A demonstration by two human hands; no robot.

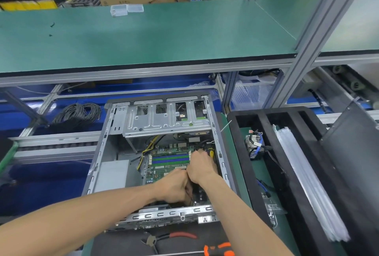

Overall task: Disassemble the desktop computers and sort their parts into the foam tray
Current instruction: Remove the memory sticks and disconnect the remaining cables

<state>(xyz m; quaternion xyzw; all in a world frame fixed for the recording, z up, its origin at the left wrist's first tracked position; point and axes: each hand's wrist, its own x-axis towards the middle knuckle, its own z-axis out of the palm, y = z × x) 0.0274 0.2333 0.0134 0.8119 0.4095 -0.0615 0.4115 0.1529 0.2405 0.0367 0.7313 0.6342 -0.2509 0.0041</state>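
Here, line by line:
Computer case: my open desktop computer case [114, 149] lies on its side at lower centre of the frame, on the green bench [239, 165].
Motherboard: the green motherboard [164, 170] sits inside the case at centre, with blue and green memory slots [171, 158] across its upper part.
Drive cage: a silver metal drive cage [164, 120] fills the upper part of the case.
Left hand: my left hand [174, 186] is down inside the case at lower centre, fingers curled onto something dark beneath it; I cannot tell what it grips.
Right hand: my right hand [202, 166] is just above and touching the left, fingers curled down near the right wall of the case; a black and yellow part [210, 151] shows just past the knuckles, and I cannot tell whether I hold it.
Foam tray: the black foam tray [256, 178] lies right of the case, running to the lower right of the frame.
Tray contents: a heatsink with blue cable [254, 145] sits in the left compartment; clear plastic sleeves [307, 180] lie in a compartment further right.
Tools: red-handled pliers [164, 238] and an orange-and-black screwdriver [220, 249] lie at the bottom edge, below the case.
Cable coil: a coil of black cable [79, 114] lies at left, beyond the case.
Upper shelf: a green shelf [143, 38] spans the upper frame, with small clear plastic boxes [126, 9] on it.
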